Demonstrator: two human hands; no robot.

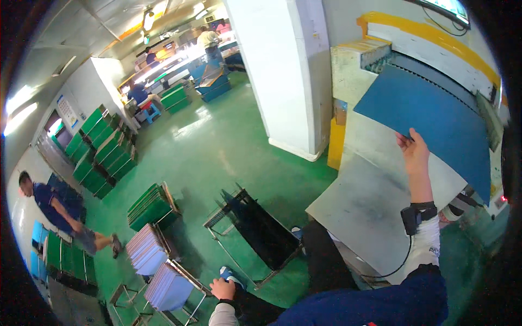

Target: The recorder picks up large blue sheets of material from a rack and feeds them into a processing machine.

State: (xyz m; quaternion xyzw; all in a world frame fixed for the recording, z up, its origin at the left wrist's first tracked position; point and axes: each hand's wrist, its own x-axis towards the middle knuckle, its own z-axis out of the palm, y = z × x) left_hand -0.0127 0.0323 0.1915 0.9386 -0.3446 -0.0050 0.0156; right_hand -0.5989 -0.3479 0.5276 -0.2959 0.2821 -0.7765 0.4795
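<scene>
A blue sheet (pixel 429 122) is gripped at its near edge by the right hand (pixel 415 152) above a grey machine table (pixel 370 201). The left hand (pixel 223 288) is lowered beside an empty metal rack (pixel 255 231).

I noted white sleeves under a dark blue top, black trousers, blue shoes, and a black wrist-mounted device (pixel 411 218) with a trailing black cable (pixel 398 266).
</scene>
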